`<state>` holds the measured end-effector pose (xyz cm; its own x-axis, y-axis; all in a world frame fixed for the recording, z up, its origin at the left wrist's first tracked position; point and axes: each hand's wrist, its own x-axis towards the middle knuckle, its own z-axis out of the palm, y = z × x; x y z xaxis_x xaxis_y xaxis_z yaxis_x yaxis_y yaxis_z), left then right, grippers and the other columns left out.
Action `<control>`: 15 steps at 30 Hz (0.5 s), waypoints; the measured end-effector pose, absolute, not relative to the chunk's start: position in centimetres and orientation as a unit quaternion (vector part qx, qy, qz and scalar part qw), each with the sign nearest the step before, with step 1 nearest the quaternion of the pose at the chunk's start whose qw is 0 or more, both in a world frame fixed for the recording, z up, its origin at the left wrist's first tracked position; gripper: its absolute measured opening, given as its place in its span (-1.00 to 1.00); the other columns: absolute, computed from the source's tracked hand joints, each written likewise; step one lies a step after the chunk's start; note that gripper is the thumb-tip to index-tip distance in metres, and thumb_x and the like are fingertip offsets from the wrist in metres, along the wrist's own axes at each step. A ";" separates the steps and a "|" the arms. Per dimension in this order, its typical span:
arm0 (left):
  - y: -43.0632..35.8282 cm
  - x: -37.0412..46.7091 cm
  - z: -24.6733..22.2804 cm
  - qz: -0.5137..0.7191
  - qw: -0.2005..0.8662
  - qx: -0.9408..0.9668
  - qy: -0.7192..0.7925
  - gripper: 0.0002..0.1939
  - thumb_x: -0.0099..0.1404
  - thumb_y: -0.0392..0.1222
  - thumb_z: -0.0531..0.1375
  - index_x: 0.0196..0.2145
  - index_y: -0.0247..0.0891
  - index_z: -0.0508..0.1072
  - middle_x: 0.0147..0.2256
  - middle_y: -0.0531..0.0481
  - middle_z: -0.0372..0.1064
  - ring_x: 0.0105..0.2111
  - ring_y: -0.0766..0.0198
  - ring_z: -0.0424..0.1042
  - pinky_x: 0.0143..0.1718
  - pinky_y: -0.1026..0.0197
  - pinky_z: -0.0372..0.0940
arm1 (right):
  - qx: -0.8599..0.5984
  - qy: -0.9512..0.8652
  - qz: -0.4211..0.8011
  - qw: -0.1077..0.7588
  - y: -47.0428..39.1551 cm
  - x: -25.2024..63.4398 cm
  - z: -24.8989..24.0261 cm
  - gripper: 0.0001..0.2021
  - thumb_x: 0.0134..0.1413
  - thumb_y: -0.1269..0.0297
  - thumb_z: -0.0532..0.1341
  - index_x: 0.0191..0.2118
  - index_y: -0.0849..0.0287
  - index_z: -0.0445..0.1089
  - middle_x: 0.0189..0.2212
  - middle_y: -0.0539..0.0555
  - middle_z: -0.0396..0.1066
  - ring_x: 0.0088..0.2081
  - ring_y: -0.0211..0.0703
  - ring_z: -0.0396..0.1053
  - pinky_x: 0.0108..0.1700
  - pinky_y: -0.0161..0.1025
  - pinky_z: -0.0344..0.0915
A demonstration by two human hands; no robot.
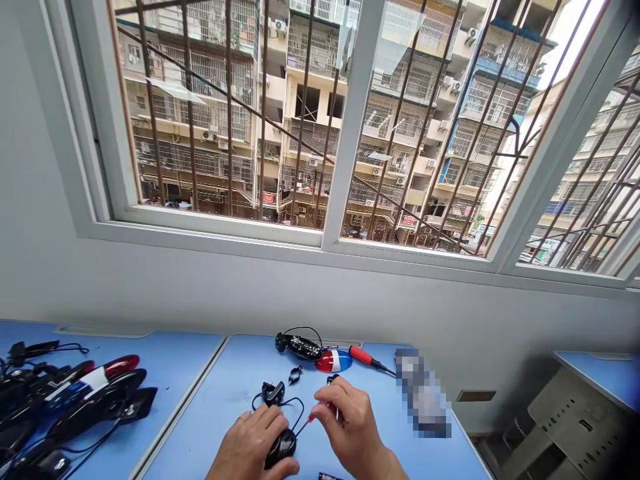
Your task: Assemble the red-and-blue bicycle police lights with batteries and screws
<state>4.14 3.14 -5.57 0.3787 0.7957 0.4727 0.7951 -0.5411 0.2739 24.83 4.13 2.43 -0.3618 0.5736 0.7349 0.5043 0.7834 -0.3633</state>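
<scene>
My left hand (255, 437) is closed over a black rounded housing (283, 447) on the blue table, its fingers hiding much of it. My right hand (347, 417), just to the right, pinches a thin dark rod with a red end (311, 418). The rod slants down to the housing; whether it is a small screwdriver, I cannot tell. Behind my left hand lies a black clamp-like bracket (273, 393), with a thin black cord (302, 407) looping beside it. A small black ring clamp (295, 375) rests farther back.
At the table's back lie a black oval device (305, 347), a red, white and blue shell (334, 361) and a red-handled screwdriver (367, 358). A blurred-out item (423, 393) is at the right. Several black devices with cords (95, 407) crowd the left table. A barred window stands behind.
</scene>
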 end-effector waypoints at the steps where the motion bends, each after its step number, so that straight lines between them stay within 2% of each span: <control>1: 3.1 4.2 -5.6 0.286 0.000 0.829 0.481 -0.76 0.17 0.03 0.28 -0.28 -0.13 0.43 -0.26 -0.01 0.44 -0.26 0.10 0.41 -0.27 0.19 0.25 | -0.325 -0.829 0.061 0.452 4.0 24.9 2.7 -0.84 0.31 0.28 0.10 -0.25 0.15 0.41 -0.48 0.03 0.41 -0.47 -0.26 0.32 -0.44 -0.33 0.25; 5: 3.2 4.3 -5.4 0.268 0.015 0.835 0.480 -0.72 0.14 0.01 0.31 -0.24 -0.14 0.42 -0.24 -0.02 0.44 -0.22 0.09 0.38 -0.23 0.17 0.23 | -0.277 -0.862 0.120 0.408 3.8 25.1 3.5 -0.80 0.29 0.37 0.03 -0.10 0.14 0.38 -0.27 0.12 0.46 -0.28 -0.20 0.41 -0.26 -0.28 0.37; 9: 3.5 4.5 -5.3 0.244 0.034 0.835 0.492 -0.61 0.04 0.02 0.40 -0.22 -0.14 0.42 -0.20 0.00 0.45 -0.18 0.08 0.36 -0.18 0.14 0.20 | -0.273 -0.848 0.083 0.447 4.4 25.2 2.4 -0.79 0.27 0.43 0.07 -0.05 0.12 0.34 -0.39 0.05 0.48 -0.39 -0.21 0.43 -0.33 -0.30 0.38; 12: 3.8 4.7 -5.3 0.223 0.046 0.842 0.490 -0.51 -0.03 0.11 0.44 -0.22 -0.14 0.42 -0.18 0.01 0.45 -0.19 0.09 0.36 -0.15 0.12 0.19 | -0.294 -0.829 0.058 0.472 5.2 25.3 1.4 -0.75 0.26 0.43 0.11 0.03 0.12 0.34 -0.42 0.05 0.49 -0.45 -0.21 0.44 -0.39 -0.30 0.38; 15: 3.9 4.6 -5.0 0.217 0.059 0.846 0.483 -0.46 -0.02 0.19 0.42 -0.18 -0.13 0.41 -0.14 0.03 0.44 -0.17 0.10 0.36 -0.13 0.12 0.19 | -0.288 -0.839 0.051 0.458 5.6 25.6 1.8 -0.80 0.25 0.41 0.13 -0.05 0.10 0.38 -0.41 0.05 0.49 -0.45 -0.20 0.44 -0.40 -0.29 0.38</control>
